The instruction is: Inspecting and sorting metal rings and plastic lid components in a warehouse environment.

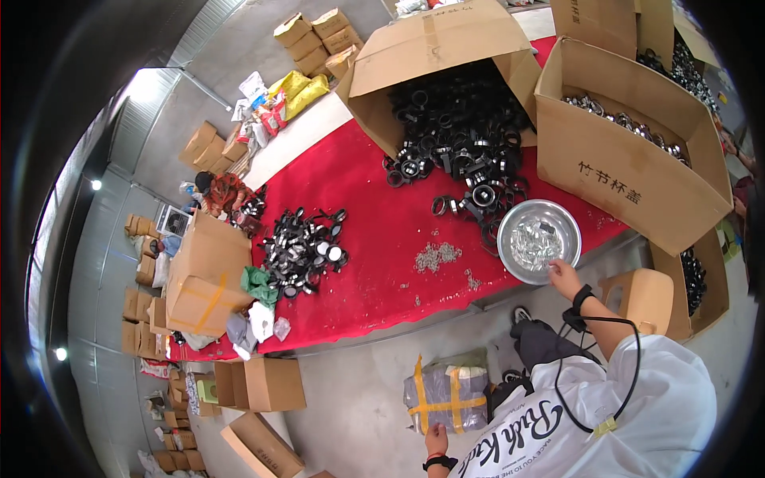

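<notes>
My right hand (565, 278) is at the near rim of a round steel bowl (569, 219), its fingers curled together over the edge. Inside the bowl lies a heap of small clear or silvery pieces (532, 246); whatever those fingers pinch is too small to name. Lower down, my left hand (436, 440) is held in front of my body with its fingers drawn together, and what they hold, if anything, I cannot make out. In the picture it appears beside a grey wrapped bundle (448, 396) with yellow tape, below table height.
Black ring-shaped parts (470, 155) spill from a tipped carton (442, 40) onto the red tablecloth (374, 239). Small clear rings (437, 256) lie left of the bowl. Another pile of black parts (303, 251) sits further left. An open carton (629, 151) stands right; a person (227, 195) is far left.
</notes>
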Action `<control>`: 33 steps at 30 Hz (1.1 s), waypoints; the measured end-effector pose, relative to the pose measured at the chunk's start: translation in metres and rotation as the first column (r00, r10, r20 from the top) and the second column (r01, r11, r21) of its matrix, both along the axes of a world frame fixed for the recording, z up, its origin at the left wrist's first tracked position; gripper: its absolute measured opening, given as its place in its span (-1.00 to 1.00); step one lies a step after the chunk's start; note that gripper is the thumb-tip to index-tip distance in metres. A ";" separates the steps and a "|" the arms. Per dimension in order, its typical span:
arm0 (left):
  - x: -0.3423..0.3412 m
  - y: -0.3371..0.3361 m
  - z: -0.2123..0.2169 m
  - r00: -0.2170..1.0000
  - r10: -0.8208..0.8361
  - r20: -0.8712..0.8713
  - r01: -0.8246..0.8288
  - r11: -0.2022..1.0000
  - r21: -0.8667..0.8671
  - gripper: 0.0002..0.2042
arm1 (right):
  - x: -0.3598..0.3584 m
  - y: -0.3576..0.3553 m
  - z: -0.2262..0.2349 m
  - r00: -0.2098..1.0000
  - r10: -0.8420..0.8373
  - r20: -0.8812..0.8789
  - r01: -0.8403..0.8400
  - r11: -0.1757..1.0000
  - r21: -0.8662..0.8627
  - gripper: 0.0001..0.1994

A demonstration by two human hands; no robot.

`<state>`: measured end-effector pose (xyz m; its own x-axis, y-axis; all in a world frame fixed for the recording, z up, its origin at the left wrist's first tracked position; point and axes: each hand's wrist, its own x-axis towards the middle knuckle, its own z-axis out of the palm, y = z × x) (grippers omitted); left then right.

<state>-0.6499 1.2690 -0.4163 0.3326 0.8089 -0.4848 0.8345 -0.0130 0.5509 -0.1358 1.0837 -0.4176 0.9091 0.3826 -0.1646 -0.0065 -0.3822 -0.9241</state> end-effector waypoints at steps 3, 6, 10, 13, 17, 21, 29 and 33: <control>0.004 0.013 -0.026 0.999 0.037 0.022 -0.035 0.996 -0.081 -0.64 | 0.046 0.057 -0.011 0.992 -0.080 0.101 0.069 0.992 0.106 -0.73; -0.026 -0.009 -0.090 0.975 -0.033 -0.221 0.016 0.997 -0.077 -0.62 | 0.096 0.125 -0.011 0.968 -0.181 0.173 0.162 0.980 0.118 -0.64; -0.021 -0.002 -0.094 0.925 -0.012 -0.379 -0.068 0.978 -0.197 -0.61 | 0.145 0.207 0.011 0.929 -0.181 0.322 0.215 0.974 -0.072 -0.52; 0.008 -0.007 -0.085 0.923 0.097 -0.371 -0.189 0.957 -0.219 -0.61 | 0.185 0.229 0.025 0.926 -0.020 0.378 0.156 0.930 -0.332 -0.44; 0.050 0.012 -0.065 0.908 0.257 -0.332 -0.339 0.915 -0.217 -0.61 | 0.235 0.221 0.013 0.989 0.133 0.065 -0.069 0.803 -0.592 -0.20; 0.088 0.026 -0.039 0.886 0.383 -0.260 -0.442 0.866 -0.233 -0.61 | 0.227 0.248 0.010 0.978 0.199 -0.056 -0.191 0.767 -0.613 -0.14; 0.181 0.093 0.004 0.919 0.372 -0.132 -0.393 0.833 -0.390 -0.61 | 0.212 0.261 -0.008 0.926 0.359 0.113 -0.188 0.701 -0.688 -0.29; 0.213 0.122 0.023 0.940 0.334 -0.066 -0.322 0.813 -0.485 -0.61 | 0.209 0.260 -0.026 0.936 0.269 0.227 -0.072 0.777 -0.626 -0.37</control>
